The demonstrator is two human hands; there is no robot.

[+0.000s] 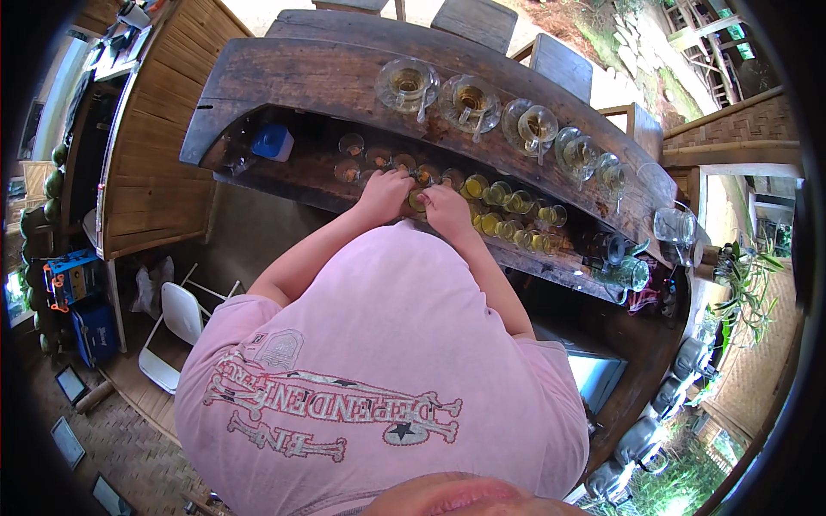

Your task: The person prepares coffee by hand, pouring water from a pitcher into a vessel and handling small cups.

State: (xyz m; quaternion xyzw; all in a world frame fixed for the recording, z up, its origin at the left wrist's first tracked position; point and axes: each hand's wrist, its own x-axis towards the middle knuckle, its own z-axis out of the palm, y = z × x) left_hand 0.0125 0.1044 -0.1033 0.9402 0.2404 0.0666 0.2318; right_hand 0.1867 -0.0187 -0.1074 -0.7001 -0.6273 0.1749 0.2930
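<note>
Both arms reach forward to a lower wooden shelf point(301, 176) crowded with small glasses. My left hand point(386, 194) is closed, its fingers bent beside a small glass point(404, 161) with orange-brown contents; what its fingertips hold, if anything, is hidden. Close on its right, my right hand point(446, 211) has its fingers and thumb closed at the rim of a small glass point(416, 200) with something yellow-green in it. Between the hands, slightly farther off, stands another glass point(425, 175) with orange contents. Several glasses of yellow liquid point(490, 224) stand in rows right of my right hand.
On the raised counter point(301, 73) beyond, several glass cups point(407, 82) sit on saucers with spoons. A blue-and-white container point(273, 143) is at the shelf's left end. Glass jars point(674, 225) and a greenish glass vessel point(632, 273) stand at the right. A white chair point(181, 314) is behind left.
</note>
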